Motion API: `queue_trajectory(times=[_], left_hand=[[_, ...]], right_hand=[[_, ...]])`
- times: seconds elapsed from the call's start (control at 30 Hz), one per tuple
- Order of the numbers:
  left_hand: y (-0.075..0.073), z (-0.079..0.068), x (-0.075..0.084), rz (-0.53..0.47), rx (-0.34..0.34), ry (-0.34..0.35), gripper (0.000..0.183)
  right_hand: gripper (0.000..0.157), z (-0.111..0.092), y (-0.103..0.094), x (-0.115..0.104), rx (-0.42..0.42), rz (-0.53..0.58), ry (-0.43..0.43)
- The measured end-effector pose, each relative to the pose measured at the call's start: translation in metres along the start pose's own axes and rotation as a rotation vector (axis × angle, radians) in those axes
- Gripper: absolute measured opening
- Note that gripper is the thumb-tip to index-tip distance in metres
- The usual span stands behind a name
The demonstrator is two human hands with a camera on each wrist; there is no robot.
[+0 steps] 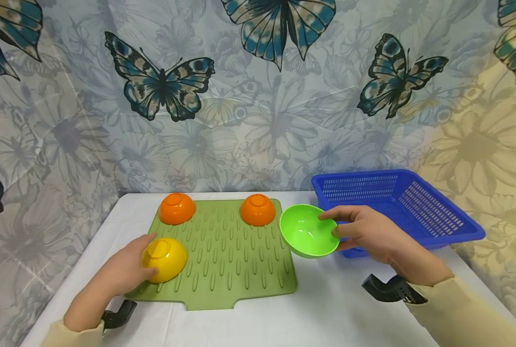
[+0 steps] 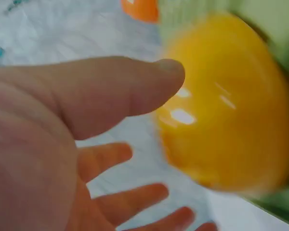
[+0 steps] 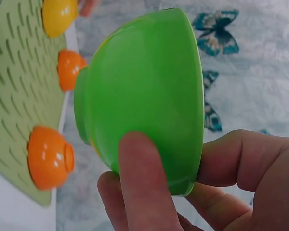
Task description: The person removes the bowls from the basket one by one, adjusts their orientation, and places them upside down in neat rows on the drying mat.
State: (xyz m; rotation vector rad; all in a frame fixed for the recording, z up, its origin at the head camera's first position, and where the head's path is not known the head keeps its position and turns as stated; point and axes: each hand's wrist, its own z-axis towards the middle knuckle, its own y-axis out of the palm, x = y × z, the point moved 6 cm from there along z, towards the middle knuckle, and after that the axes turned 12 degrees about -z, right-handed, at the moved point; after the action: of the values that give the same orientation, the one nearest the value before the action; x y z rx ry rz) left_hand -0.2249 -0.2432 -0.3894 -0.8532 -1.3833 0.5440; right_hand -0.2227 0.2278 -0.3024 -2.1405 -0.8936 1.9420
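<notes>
My right hand (image 1: 362, 229) pinches a bright green bowl (image 1: 303, 233) by its rim, up in front of the basket. The bowl is tilted so that its inside shows in the head view; in the right wrist view the outside of the green bowl (image 3: 144, 91) faces the camera, with fingertips on its wall. On the left, my left hand (image 1: 128, 265) is at the side of an upside-down yellow bowl (image 1: 171, 260) on the mat. The left wrist view has that hand's fingers spread and its thumb (image 2: 135, 84) overlapping the blurred yellow bowl (image 2: 226, 110).
A green ridged drying mat (image 1: 223, 265) lies on the white-covered table (image 1: 323, 303). Two orange bowls, one at the back left (image 1: 177, 208) and one at the back right (image 1: 258, 210), are upside down on it. A blue slotted basket (image 1: 453, 212) stands at right, before the butterfly-patterned cloth (image 1: 279, 125).
</notes>
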Motion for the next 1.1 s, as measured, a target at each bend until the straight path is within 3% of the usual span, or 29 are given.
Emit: queue_trajectory(times=[0.13, 0.27, 0.43, 0.57, 0.67, 0.83, 1.1], left_hand=[[-0.002, -0.004, 0.040, -0.038, 0.078, 0.089, 0.093], [0.007, -0.004, 0.077, -0.305, 0.044, 0.148, 0.098], [0.032, -0.002, 0.108, -0.780, -0.162, 0.117, 0.093], [0.055, 0.000, 0.128, -1.258, -0.352, 0.073, 0.081], [0.071, 0.002, 0.139, -1.526, -0.463, 0.007, 0.073], [0.093, 0.006, 0.150, -1.683, -0.548, -0.070, 0.070], [0.105, 0.007, 0.157, -1.737, -0.617, -0.014, 0.047]], right_hand=[[0.044, 0.002, 0.013, -0.003, -0.012, 0.012, -0.006], [0.044, 0.003, 0.023, -0.004, -0.017, 0.034, -0.010], [0.044, 0.004, 0.036, -0.006, -0.027, 0.062, -0.043], [0.045, 0.004, 0.046, -0.009, -0.046, 0.079, -0.073], [0.045, 0.003, 0.053, -0.011, -0.056, 0.093, -0.084], [0.043, 0.002, 0.063, -0.015, -0.062, 0.093, -0.103], [0.041, 0.000, 0.076, -0.018, -0.057, 0.071, -0.133]])
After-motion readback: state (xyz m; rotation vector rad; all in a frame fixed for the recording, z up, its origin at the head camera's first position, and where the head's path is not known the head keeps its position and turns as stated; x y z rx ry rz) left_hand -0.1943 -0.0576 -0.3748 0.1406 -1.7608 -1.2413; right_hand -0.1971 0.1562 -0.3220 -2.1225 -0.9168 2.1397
